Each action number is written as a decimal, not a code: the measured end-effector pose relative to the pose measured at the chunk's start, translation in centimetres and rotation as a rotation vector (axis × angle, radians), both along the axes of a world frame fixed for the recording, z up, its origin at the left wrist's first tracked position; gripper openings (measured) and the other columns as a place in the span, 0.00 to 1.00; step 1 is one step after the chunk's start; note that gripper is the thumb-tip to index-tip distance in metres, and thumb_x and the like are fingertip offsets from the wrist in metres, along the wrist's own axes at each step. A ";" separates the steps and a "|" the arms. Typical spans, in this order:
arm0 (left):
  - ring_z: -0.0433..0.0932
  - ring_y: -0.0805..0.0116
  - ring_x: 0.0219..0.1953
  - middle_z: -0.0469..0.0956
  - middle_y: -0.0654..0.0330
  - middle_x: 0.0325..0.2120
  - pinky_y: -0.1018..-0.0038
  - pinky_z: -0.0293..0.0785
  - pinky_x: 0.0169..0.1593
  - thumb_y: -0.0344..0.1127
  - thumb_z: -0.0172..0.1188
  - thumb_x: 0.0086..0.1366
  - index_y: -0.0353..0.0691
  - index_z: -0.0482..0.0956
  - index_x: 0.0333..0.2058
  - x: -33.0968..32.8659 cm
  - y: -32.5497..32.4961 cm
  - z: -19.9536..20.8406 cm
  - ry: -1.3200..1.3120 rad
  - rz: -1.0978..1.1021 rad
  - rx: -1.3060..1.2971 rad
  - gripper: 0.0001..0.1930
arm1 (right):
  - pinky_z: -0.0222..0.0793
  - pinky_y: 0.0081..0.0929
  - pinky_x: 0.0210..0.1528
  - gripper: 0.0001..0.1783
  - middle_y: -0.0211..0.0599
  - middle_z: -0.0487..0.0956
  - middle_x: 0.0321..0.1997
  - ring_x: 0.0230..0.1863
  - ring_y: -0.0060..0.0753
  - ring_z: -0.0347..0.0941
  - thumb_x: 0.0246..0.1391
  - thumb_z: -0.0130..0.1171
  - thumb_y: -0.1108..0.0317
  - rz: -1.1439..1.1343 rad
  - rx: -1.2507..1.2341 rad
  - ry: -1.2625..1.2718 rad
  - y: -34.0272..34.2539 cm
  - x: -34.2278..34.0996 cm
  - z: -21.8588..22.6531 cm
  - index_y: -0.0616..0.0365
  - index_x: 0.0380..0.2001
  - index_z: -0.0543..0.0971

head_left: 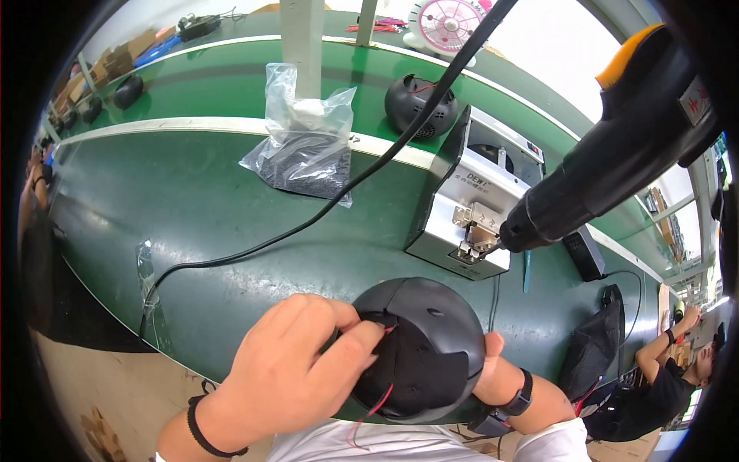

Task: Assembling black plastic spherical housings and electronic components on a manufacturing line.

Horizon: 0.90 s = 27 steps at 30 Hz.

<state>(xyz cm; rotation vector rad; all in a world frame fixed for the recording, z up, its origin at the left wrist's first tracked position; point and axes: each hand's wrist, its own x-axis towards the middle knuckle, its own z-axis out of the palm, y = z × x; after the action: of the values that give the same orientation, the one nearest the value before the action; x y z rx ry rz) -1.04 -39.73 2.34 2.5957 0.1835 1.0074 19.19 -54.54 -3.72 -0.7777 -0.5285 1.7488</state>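
A round black plastic housing [450,327] is tilted in front of me over the bench's near edge, its dark opening turned toward me. My left hand [296,362] pinches a short red wire [390,329] at the upper left of that opening. From the lower part of the opening hangs another red wire [377,404], loose toward my lap. My right hand [488,366] grips the housing's right side; the thumb shows, while the other fingers are hidden behind it. Just beyond the housing stands a silver screw feeder [466,204], with a black electric screwdriver [589,165] at its front outlet.
A black cable [308,225] crosses the green bench [208,208]. Toward the back lie a clear bag of small black parts [304,165] and a similar black housing [419,108]. A black pouch [593,346] is at the right, near another person [662,385].
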 end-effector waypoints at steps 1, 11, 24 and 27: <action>0.73 0.61 0.28 0.74 0.60 0.30 0.69 0.68 0.30 0.23 0.69 0.43 0.39 0.82 0.36 0.3 -0.4 0.1 0.012 0.047 -0.077 0.17 | 0.62 0.44 0.71 0.69 0.48 0.65 0.70 0.68 0.43 0.65 0.36 0.65 0.22 -0.006 -0.001 0.062 -0.1 0.2 -0.1 0.63 0.70 0.56; 0.72 0.62 0.27 0.75 0.62 0.26 0.70 0.65 0.31 0.22 0.70 0.44 0.40 0.81 0.33 0.8 -0.5 -0.6 0.006 0.105 -0.089 0.15 | 0.67 0.45 0.67 0.65 0.51 0.65 0.69 0.67 0.45 0.67 0.43 0.69 0.30 0.031 0.036 0.147 -0.5 0.2 -1.0 0.63 0.71 0.54; 0.69 0.70 0.26 0.71 0.65 0.26 0.75 0.63 0.30 0.27 0.65 0.39 0.42 0.83 0.31 0.7 0.1 1.0 0.027 0.012 0.191 0.15 | 0.65 0.42 0.67 0.64 0.49 0.64 0.69 0.67 0.42 0.66 0.42 0.72 0.36 0.043 0.029 0.191 -0.3 0.3 -0.1 0.62 0.71 0.53; 0.72 0.66 0.26 0.73 0.64 0.26 0.71 0.65 0.31 0.30 0.65 0.38 0.42 0.83 0.30 0.1 -0.1 1.1 0.086 0.044 0.130 0.15 | 0.64 0.40 0.67 0.65 0.48 0.63 0.69 0.67 0.41 0.65 0.40 0.73 0.38 0.038 0.078 0.229 0.2 -0.1 -0.5 0.61 0.72 0.52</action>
<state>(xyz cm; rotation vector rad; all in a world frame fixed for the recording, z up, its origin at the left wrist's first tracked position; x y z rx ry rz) -0.95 -39.83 3.44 2.7664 0.2040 0.9520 19.12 -54.29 -4.26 -0.5074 -0.4555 1.8125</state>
